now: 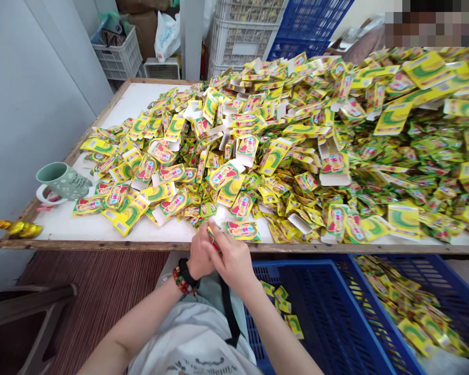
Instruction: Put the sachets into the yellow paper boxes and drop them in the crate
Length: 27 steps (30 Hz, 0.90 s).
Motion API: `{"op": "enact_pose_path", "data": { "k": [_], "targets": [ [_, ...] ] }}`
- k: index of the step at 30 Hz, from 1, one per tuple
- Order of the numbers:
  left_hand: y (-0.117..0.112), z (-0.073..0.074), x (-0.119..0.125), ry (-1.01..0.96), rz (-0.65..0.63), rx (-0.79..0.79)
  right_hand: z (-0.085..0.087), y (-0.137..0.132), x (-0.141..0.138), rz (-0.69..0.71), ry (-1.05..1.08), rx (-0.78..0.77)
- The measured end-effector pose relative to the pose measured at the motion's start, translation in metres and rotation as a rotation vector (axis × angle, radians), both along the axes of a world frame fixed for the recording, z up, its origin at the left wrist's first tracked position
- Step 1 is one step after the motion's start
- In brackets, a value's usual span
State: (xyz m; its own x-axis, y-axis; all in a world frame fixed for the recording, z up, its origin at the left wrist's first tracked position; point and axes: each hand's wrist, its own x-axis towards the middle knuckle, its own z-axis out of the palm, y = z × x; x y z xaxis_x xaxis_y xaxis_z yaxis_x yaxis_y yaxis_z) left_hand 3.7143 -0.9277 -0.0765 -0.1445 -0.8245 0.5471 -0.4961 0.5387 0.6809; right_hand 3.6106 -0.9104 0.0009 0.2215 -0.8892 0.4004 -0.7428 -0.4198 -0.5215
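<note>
My left hand (200,255) and my right hand (232,260) meet just behind the table's wooden front edge (101,245). Between them they pinch a small yellow and red printed packet (214,239), partly hidden by my fingers. A huge heap of yellow-green printed packets and flat cardboard pieces (234,156) covers most of the white tabletop (140,232) in front of my hands. One packet (242,230) lies just beyond my right hand. On my left wrist are a black band and a beaded bracelet (183,278).
A pale green mug (62,182) and gold foil pieces (19,227) stand at the table's left end. Below the front edge sit blue crates (316,312), one holding many packets (414,307). White and blue stacked crates (242,36) stand behind the table; a wall runs along the left.
</note>
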Motion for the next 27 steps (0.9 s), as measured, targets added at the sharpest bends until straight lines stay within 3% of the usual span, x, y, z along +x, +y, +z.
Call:
{"op": "enact_pose_path", "data": {
  "k": [3,5,7,8,10,11,13,15,18,20,22,24,27],
  "targets": [
    [0.001,0.009,0.002,0.023,-0.042,-0.018,-0.001,0.009,-0.002,0.026,0.115,-0.067],
    [-0.001,0.022,0.009,-0.034,-0.189,-0.042,0.002,0.02,-0.018,0.017,0.103,-0.064],
    [-0.006,0.038,0.025,-0.157,-0.279,-0.036,0.006,0.034,-0.044,-0.096,0.094,-0.059],
    [-0.011,0.044,0.035,-0.23,-0.256,-0.034,0.007,0.038,-0.058,-0.196,0.119,-0.069],
    [-0.023,0.054,0.056,-0.385,-0.078,-0.036,0.007,0.037,-0.078,-0.367,0.215,-0.111],
    [-0.03,0.056,0.065,-0.454,0.019,-0.034,0.006,0.031,-0.082,-0.392,0.261,-0.119],
    [-0.045,0.058,0.077,-0.593,0.122,-0.016,-0.001,0.005,-0.072,-0.29,0.292,-0.053],
    [-0.058,0.057,0.082,-0.722,0.119,0.017,-0.01,-0.031,-0.046,-0.127,0.29,0.062],
    [-0.069,0.059,0.08,-0.829,0.081,0.057,-0.022,-0.08,-0.007,0.012,0.376,0.152],
    [-0.071,0.063,0.08,-0.8,0.055,0.069,-0.027,-0.1,0.004,0.058,0.43,0.172],
    [-0.072,0.066,0.083,-0.65,0.034,0.082,-0.027,-0.106,0.002,0.048,0.357,0.192],
    [-0.071,0.067,0.087,-0.393,0.045,0.142,-0.024,-0.102,-0.009,0.02,0.081,0.195],
    [-0.07,0.066,0.087,-0.001,0.107,0.329,-0.011,-0.082,-0.022,0.1,-0.555,0.309]
  ]
}}
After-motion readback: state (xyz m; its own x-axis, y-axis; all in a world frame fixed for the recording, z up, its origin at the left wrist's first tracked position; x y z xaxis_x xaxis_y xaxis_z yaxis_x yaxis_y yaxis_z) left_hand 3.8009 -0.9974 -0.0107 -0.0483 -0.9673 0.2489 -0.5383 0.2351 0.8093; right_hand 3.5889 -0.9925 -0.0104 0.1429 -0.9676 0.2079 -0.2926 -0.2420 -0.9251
